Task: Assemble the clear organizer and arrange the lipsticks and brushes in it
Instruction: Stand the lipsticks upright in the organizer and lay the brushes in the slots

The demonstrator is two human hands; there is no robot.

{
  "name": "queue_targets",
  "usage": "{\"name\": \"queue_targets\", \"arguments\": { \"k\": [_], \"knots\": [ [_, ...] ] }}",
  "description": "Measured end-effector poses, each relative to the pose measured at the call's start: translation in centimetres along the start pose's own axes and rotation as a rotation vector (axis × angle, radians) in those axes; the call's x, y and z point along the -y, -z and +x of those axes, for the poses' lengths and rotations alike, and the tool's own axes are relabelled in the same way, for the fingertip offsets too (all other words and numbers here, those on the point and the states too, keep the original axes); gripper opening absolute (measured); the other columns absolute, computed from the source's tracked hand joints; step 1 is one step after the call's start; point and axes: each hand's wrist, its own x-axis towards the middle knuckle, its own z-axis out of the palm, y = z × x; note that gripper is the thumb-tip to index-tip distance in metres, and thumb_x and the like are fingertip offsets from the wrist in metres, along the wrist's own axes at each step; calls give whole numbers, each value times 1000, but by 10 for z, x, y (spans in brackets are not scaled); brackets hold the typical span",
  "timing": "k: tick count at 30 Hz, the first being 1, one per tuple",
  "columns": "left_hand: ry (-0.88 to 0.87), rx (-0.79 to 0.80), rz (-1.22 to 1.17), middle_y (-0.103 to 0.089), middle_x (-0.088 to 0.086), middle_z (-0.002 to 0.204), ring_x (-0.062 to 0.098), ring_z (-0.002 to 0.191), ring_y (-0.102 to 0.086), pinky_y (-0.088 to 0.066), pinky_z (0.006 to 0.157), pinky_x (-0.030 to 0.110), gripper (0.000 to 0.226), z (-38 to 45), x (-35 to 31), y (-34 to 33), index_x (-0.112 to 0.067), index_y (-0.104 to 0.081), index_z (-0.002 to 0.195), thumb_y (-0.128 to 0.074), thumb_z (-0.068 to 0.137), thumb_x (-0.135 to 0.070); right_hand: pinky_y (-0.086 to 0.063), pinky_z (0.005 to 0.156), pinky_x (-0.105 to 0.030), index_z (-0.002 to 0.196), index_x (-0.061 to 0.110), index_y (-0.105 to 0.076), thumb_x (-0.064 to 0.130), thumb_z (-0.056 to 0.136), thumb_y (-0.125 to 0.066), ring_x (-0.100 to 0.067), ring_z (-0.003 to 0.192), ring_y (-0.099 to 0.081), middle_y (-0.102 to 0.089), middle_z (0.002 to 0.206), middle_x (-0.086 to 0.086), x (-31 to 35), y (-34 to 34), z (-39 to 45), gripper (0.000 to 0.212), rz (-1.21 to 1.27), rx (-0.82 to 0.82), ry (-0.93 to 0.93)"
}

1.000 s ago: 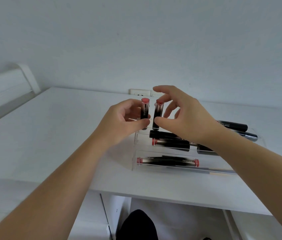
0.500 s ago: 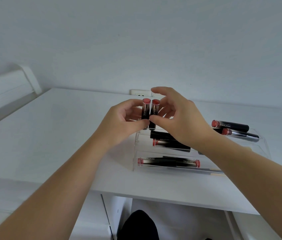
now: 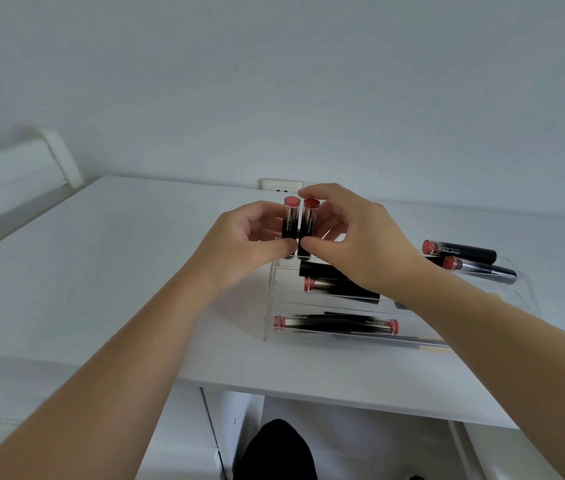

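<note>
A clear stepped organizer (image 3: 530,299) sits on the white desk (image 3: 101,271). Two black lipsticks with red tops stand upright side by side at its back left corner. My left hand (image 3: 246,240) pinches the left lipstick (image 3: 290,220). My right hand (image 3: 357,244) pinches the right lipstick (image 3: 309,225), thumb at its base and forefinger over its top. Other lipsticks lie flat in the tiers: one pair (image 3: 336,323) end to end in the front row, two (image 3: 329,282) in the middle row, two (image 3: 461,252) at the back right. No brush is visible.
A wall socket (image 3: 281,186) sits behind the hands at the desk's back edge. A white ledge (image 3: 14,174) runs along the left. The desk's front edge (image 3: 343,393) is near me, with a dark shape (image 3: 274,448) below it.
My right hand moved its upright lipstick leftward until it stands close against the one in my left hand. Two lipsticks at the back right came into view as my arm shifted.
</note>
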Motion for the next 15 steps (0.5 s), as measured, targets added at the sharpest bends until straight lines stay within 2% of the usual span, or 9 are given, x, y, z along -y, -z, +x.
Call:
{"name": "queue_targets", "arguments": {
  "k": [4, 8, 15],
  "knots": [
    [8, 1, 6, -80, -4, 95, 15, 85, -76, -57, 77, 21, 31, 0, 0, 1, -38, -79, 94, -78, 74, -13, -48, 74, -10, 126, 30, -59, 11, 82, -75, -3, 82, -65, -69, 90, 10, -1, -1, 0, 51, 14, -9, 0],
    [23, 7, 23, -80, -3, 96, 16, 86, -76, -59, 81, 24, 32, 1, 1, 2, -29, -76, 103, -77, 74, -14, -47, 74, -8, 127, 31, -58, 11, 82, -75, -2, 82, -64, -68, 90, 11, -2, -1, 0, 52, 31, -8, -6],
    [19, 18, 21, -80, -4, 98, 17, 89, -76, -59, 83, 25, 33, 0, 0, 1, -40, -79, 98, -78, 74, -17, -46, 73, -6, 131, 29, -56, 10, 82, -75, 0, 82, -64, -68, 90, 11, -1, -1, -1, 56, 36, -4, -16]
  ]
}}
